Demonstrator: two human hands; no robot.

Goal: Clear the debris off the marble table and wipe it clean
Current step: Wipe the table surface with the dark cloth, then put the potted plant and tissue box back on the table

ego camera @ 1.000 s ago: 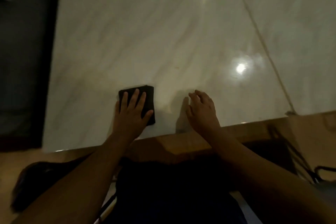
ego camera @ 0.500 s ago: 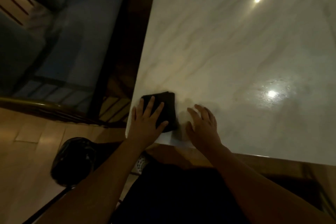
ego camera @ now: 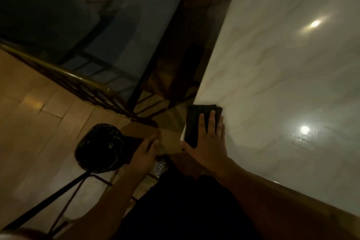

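At the near corner of the glossy, veined marble table (ego camera: 282,68), the right hand (ego camera: 209,142) presses straight fingers (ego camera: 212,122) flat on the folded black cloth (ego camera: 194,121), which the left hand (ego camera: 144,154) pressed before, while that hand now reaches off the table beside a black bin (ego camera: 99,150), its grip impossible to tell.

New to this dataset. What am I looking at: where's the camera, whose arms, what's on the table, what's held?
No machine: a person works bare-handed. The single camera sits on their head, looking down, so both arms come in from below. The pale surface is the marble table. A black cloth lies at its near corner; the right hand presses it flat with straight fingers. The left hand is off the table, at a black bag below; whether it has a grip on the bag is too dark to tell.
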